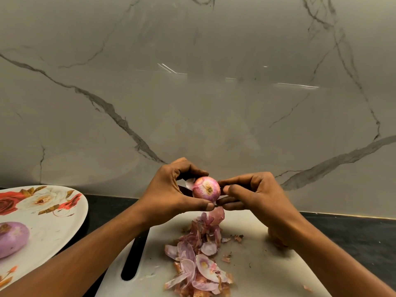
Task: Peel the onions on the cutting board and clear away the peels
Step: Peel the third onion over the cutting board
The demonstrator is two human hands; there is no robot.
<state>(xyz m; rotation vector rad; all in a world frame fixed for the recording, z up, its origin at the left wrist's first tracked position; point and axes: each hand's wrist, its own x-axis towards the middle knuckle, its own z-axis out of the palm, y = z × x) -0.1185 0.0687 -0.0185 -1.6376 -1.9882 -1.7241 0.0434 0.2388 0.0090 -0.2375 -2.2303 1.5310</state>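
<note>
The onion (206, 188) is held in the air between 2 hands, above the far edge of the board (267, 264). Its stem-to-root axis points roughly at the camera, so 1 brownish end faces the viewer and its flanks face left and right. The left hand (169, 191) cradles it from the left, thumb under it and curled fingers over the top. The right hand (255, 194) comes in from the right with fingers curled, pinching at the right flank (I cannot tell whether it has caught a skin edge). Both hands touch the onion, so neither is nearer. A pale flap of skin lifts at its upper left, and a loose peel (217, 215) shows just below it.

Stripping the rest probably means pulling skin along that axis while the left hand turns the bulb.

Under the hands a heap of peels (197, 260) runs down the middle of the board, toward the viewer. Well off to the left, a flowered plate (53, 228) carries 1 peeled onion (11, 239). Nothing stands between the hands and the plate.
</note>
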